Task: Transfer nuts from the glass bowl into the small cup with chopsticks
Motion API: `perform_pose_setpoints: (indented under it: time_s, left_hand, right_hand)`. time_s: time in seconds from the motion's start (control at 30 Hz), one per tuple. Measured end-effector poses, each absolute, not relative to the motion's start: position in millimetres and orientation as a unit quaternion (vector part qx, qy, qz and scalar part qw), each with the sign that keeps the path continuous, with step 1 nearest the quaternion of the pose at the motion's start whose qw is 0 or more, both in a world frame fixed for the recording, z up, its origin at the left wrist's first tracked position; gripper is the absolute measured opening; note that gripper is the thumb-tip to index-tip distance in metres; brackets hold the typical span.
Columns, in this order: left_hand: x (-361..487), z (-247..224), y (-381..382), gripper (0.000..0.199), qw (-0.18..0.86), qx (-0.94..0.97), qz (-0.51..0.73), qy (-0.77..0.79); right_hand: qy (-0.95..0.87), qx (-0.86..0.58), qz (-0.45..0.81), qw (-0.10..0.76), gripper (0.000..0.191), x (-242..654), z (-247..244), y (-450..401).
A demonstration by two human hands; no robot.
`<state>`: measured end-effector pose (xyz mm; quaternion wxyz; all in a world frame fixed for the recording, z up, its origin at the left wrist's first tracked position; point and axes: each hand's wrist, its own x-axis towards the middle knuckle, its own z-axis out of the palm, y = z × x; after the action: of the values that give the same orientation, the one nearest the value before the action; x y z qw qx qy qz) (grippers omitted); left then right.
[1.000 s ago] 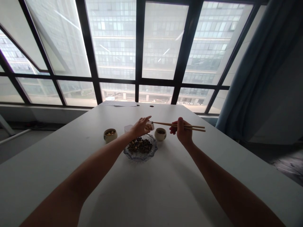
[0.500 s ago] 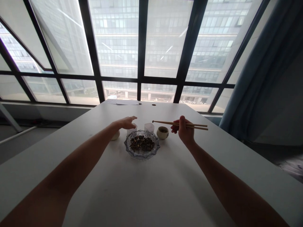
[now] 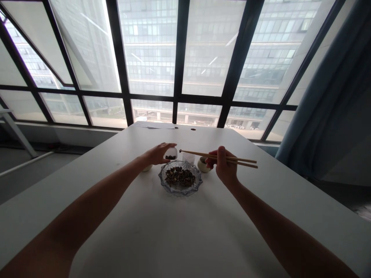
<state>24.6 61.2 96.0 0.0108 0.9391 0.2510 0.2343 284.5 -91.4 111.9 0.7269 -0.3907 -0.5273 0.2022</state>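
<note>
My left hand (image 3: 158, 153) is closed around a small clear cup (image 3: 171, 153), tilted toward me, with dark bits in its bottom. In my right hand (image 3: 222, 164) is a pair of chopsticks (image 3: 232, 159), their tips pointing left. A small dark piece (image 3: 180, 151) sits at the tips, close to the cup's right side. Below stands a scalloped glass bowl (image 3: 180, 190) of dark seeds or dried pieces (image 3: 179, 176). Behind it is a second translucent cup (image 3: 188, 158). A small cream pot (image 3: 203, 166) is partly hidden by my right fingers.
Another pale pot (image 3: 147, 168) is mostly covered by my left wrist. The white table (image 3: 174, 239) reaches toward the windows, with paper sheets (image 3: 156, 125) and a round hole (image 3: 193, 129) at its far end. A blue curtain (image 3: 315, 88) hangs at right.
My left hand has closed on the clear cup and raised and tilted it. The chopstick tips have moved left toward it with the dark piece. The view has shifted slightly.
</note>
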Motion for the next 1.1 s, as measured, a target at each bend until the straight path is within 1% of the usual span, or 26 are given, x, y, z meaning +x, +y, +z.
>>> perform_pose_setpoints:
  time_s: [0.17,0.33,0.4,0.57,0.63,0.7,0.83,0.97,1.1]
  left_hand:
    - [18,91,54,0.081,-0.007,0.938,0.260,0.228]
    - [14,87,53,0.082,-0.011,0.937,0.270,0.223]
    - [13,87,54,0.081,-0.009,0.937,0.270,0.223]
    - [17,87,61,0.078,0.001,0.928,0.254,0.272]
    - [20,87,64,0.077,0.017,0.917,0.244,0.314]
    - [23,86,66,0.080,0.045,0.903,0.227,0.361]
    - [26,84,65,0.084,0.088,0.876,0.196,0.433]
    - [24,83,59,0.081,0.095,0.869,0.178,0.451]
    - [20,85,54,0.080,0.077,0.864,0.171,0.468]
  right_hand:
    - [-0.596,-0.386,0.204,0.674,0.055,264,103,-71]
    - [-0.717,-0.403,0.155,0.547,0.052,257,97,-45]
    - [-0.718,-0.405,0.148,0.547,0.053,258,97,-43]
    - [-0.646,-0.414,0.180,0.615,0.055,275,106,-58]
    - [-0.624,-0.428,0.192,0.625,0.058,283,111,-66]
    - [-0.623,-0.448,0.204,0.608,0.061,289,113,-73]
    - [-0.672,-0.463,0.212,0.538,0.060,295,110,-82]
    - [-0.733,-0.442,0.187,0.482,0.057,293,104,-84]
    - [-0.758,-0.425,0.163,0.467,0.056,288,102,-85]
